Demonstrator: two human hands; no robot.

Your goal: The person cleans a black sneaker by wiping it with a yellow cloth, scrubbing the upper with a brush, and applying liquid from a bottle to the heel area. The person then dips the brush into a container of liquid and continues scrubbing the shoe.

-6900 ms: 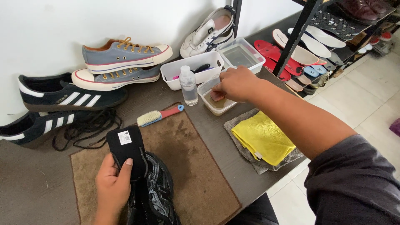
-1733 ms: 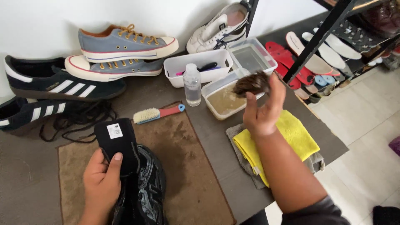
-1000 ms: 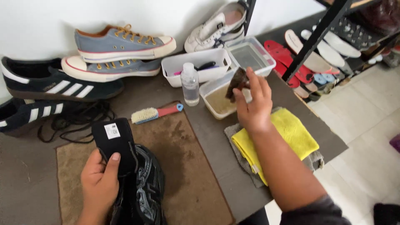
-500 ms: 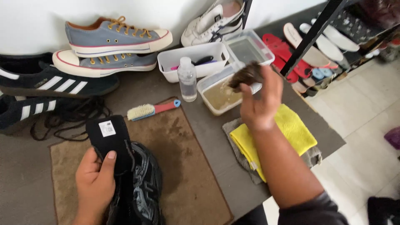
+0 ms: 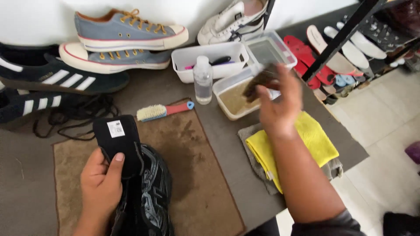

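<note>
The left hand (image 5: 101, 183) gripped the black shoe (image 5: 146, 196), toe toward the table's near edge; the right hand (image 5: 278, 107) pinched a dark brush (image 5: 259, 82) above the tub (image 5: 234, 98), well right.

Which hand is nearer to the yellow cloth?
Right. The right hand, holding a dark brush, hovers just above the yellow cloth. The left hand grips the black shoe far across the brown mat.
</note>
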